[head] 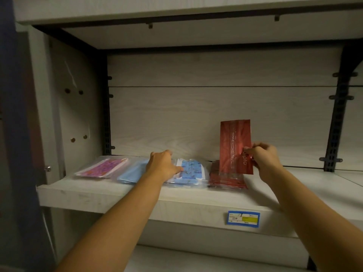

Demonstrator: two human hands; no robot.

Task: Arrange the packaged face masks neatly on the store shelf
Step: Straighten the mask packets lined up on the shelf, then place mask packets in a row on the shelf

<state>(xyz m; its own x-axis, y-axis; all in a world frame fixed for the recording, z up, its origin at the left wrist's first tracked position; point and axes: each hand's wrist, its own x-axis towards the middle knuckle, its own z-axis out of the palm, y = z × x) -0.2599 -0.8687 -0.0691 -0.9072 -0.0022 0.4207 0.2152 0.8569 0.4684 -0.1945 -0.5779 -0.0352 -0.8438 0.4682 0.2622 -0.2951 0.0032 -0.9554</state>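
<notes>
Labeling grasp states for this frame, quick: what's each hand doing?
Left hand: open, fingers resting on the blue patterned mask pack, not gripping.
Right hand: closed, holding a red mask pack upright.

Shelf board (176, 201): pale matt wood-grain laminate; uprights (336, 122): dark perforated metal; mask packets (191, 171): clear glossy plastic; red packet (234, 140): shiny film; price label (243, 218): printed paper

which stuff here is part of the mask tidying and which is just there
Part of the job:
red mask pack, held upright by the right hand
red stack
patterned blue packs under the left hand
plain blue pack
pink pack
shelf

Just there:
price label
shelf brackets
</notes>
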